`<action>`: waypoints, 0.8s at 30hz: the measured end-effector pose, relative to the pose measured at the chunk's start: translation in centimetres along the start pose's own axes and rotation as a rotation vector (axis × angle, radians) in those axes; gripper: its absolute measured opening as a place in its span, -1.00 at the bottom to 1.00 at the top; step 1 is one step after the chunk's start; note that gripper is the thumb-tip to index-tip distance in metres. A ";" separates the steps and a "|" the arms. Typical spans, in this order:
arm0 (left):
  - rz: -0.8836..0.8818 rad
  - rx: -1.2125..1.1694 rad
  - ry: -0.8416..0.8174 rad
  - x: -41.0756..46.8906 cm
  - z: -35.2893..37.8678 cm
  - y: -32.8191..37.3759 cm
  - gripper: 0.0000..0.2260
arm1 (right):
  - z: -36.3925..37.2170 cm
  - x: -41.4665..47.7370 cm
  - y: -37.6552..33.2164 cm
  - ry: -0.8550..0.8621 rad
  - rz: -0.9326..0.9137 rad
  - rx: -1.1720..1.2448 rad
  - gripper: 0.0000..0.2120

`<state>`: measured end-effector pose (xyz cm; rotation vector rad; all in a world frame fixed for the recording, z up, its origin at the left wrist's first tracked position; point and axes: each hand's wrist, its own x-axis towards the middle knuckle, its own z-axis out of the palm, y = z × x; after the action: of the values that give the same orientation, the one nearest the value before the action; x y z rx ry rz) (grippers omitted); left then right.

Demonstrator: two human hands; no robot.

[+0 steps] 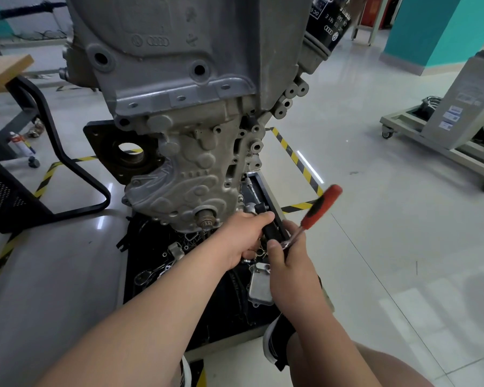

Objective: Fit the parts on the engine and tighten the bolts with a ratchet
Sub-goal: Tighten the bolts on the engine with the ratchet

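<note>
The engine [179,113] stands over a black tray [151,277] of loose pieces. At its lower end, beside the sprocket [206,219], the left hand [241,238] curls around a black part [271,231]. Just beside it, the right hand [288,258] grips the red-handled ratchet [320,209], which is blurred.

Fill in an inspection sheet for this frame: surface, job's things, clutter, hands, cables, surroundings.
surface: glossy tiled floor with hazard tape; black tray under the engine.
job's things: engine stands over the tray; red-handled tool; black piece at its lower corner.
clutter: loose metal parts in the tray; spray can on the floor.
hands: left hand grips the black piece; right hand holds the tool's shaft.
cables: dark coil on the trolley, kind unclear.
surroundings: black chair, trolley, teal wall.
</note>
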<state>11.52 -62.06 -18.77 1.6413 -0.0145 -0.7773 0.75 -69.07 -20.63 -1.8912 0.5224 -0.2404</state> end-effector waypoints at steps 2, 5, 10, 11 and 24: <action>-0.003 0.026 0.012 0.1 0.0 -0.1 -0.80 | 0.0 -0.4 -0.5 -0.025 -0.080 -0.188 -0.56; -0.018 0.053 0.012 0.2 -0.1 -0.1 -0.79 | 0.3 -0.8 -0.8 -0.018 -0.143 -0.298 -0.48; -0.029 0.007 0.006 -0.2 -0.2 0.1 -0.82 | 0.8 -0.4 -0.1 0.025 -0.119 -0.092 -0.75; -0.041 -0.013 0.000 -0.3 -0.3 0.3 -0.82 | 0.9 -0.3 0.0 0.023 -0.108 -0.024 -0.75; -0.064 -0.020 -0.071 -0.1 -0.7 0.3 -0.81 | 0.4 0.4 -1.4 -0.153 0.675 1.371 -0.66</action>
<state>11.87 -61.50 -18.44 1.6008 -0.0045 -0.8819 1.60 -68.55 -19.55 -0.3537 0.6160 0.0274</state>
